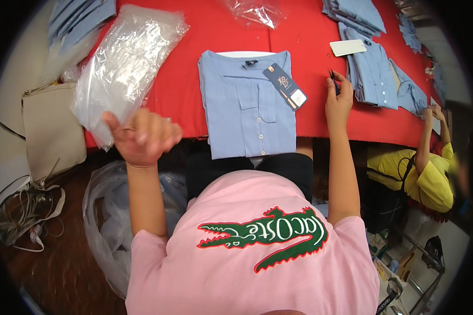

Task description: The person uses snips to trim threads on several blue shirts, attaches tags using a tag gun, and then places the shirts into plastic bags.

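I see folded blue shirt (249, 105) at frame centre on red table (184, 79), hang tag (285, 86) on, not bagged. Left hand (142, 137) pinches clear plastic bag (122, 65), upper left. Right hand (339, 100) closed around small dark tool (332, 79), right of shirt. Bagging left, I judge.

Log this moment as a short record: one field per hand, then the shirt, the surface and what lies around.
left hand: pinches the lower edge of a clear plastic bag
right hand: holds a small dark tool at its fingertips
folded shirt: light blue, buttoned, between the hands, dark hang tag on it
surface: red table
right side: stack of blue shirts, white card
far right: another person's hand
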Demonstrator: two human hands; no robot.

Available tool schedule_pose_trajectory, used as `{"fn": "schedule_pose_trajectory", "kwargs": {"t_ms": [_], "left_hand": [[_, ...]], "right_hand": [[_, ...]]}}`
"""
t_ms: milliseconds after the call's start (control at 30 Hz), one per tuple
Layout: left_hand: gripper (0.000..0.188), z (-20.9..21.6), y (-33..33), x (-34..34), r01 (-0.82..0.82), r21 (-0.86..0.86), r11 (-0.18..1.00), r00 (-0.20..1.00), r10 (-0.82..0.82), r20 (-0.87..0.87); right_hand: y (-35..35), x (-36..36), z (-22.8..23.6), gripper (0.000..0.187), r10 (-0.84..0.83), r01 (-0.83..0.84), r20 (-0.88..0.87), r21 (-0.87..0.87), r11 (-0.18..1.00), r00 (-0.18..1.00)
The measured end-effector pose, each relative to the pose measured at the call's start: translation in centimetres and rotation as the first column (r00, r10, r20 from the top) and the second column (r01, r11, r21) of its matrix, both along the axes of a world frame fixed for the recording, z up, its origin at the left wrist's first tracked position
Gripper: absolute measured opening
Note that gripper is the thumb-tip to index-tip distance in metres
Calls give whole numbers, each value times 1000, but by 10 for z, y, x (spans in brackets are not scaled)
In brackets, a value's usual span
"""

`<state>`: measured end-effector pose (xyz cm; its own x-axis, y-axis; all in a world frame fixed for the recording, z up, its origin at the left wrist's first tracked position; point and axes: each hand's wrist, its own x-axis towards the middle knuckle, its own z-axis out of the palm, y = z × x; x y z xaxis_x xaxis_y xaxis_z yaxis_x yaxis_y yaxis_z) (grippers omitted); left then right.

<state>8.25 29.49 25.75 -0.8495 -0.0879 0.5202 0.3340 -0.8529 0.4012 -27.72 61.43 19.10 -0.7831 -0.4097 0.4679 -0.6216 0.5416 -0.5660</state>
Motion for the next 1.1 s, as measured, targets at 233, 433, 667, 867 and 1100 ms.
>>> {"fn": "schedule_pose_trajectory", "kwargs": {"t_ms": [233, 433, 667, 867, 1100], "left_hand": [[23, -41, 40, 14, -117, -696, 708, 446, 664, 600], [17, -13, 52, -27, -62, -995, -79, 574, 813, -100], [67, -34, 127, -68, -99, -786, -611, 773, 449, -447], [104, -44, 132, -75, 91, -757, -647, 783, 517, -348], [111, -33, 123, -86, 148, -807, -572, 802, 547, -241]], "right_hand": [[2, -17, -24, 28, -79, 109, -253, 105, 988, 964], [7, -15, -25, 21, -110, 125, -219, 53, 991, 969], [13, -18, -35, 21, -147, 148, -188, -11, 989, 971], [34, 0, -28, 25, -90, 91, -112, 6, 996, 990], [-7, 40, 27, 24, 185, -204, -129, -148, 968, 974]]}}
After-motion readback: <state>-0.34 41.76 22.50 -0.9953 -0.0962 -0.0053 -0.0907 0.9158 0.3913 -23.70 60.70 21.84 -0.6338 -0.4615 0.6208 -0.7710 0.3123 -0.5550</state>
